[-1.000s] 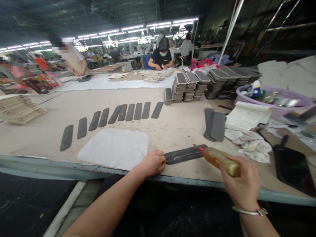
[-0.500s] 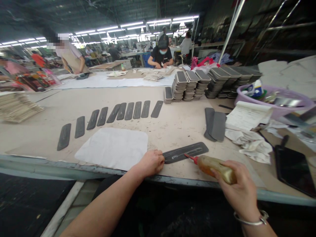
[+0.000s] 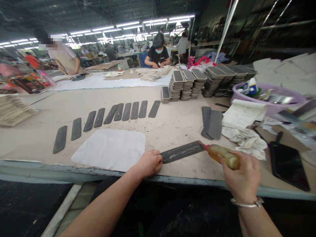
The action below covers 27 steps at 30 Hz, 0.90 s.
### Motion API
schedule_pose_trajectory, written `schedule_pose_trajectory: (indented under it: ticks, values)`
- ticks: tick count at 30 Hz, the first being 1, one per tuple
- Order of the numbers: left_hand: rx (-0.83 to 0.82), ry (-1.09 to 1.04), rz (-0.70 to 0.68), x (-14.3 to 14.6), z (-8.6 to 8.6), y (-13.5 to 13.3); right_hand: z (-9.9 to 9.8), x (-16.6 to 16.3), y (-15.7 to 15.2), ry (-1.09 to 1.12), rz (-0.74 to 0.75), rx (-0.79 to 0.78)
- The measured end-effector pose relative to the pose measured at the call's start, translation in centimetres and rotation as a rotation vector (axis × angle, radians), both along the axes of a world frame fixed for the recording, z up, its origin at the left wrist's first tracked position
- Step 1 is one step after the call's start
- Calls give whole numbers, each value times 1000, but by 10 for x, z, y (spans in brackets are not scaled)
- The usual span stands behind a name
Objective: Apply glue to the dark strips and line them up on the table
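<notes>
right hand [image 3: 243, 179] closed around amber plastic glue bottle [image 3: 223, 155], red nozzle at far end of dark grey flat strip [image 3: 182, 152] | left hand [image 3: 149, 163], fingers curled, grips near end on beige table [image 3: 172, 126] | strip seems light, bendy, glue-wet: hold bare ends

A long dark grey strip [image 3: 182, 151], streaked with glossy glue lines, lies flat between the hands, one end held by the left hand [image 3: 148, 163]. An amber squeeze bottle [image 3: 222, 154], gripped in the right hand [image 3: 243, 179], tilts its red nozzle onto the strip's other end.
</notes>
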State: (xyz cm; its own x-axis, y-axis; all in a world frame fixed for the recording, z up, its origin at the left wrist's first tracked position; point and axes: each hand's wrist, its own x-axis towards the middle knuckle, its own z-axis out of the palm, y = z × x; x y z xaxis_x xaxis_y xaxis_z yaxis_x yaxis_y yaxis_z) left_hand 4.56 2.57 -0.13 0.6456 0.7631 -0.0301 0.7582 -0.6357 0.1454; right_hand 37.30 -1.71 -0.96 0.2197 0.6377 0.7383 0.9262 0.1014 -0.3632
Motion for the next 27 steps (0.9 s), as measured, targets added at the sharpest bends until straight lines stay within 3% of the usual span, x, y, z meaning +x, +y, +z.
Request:
schedule_pose_trajectory:
  ticks: [16,24,27]
  values:
    - [33,-25,20,2,-2,-1,0,7,-28,-106,-72,56]
    - [26,-1,16,3,4,-3,7,-3,-27,-55,-8,23]
    - [23,-12,8,3,3,-1,7,-9,-29,56,120,-56]
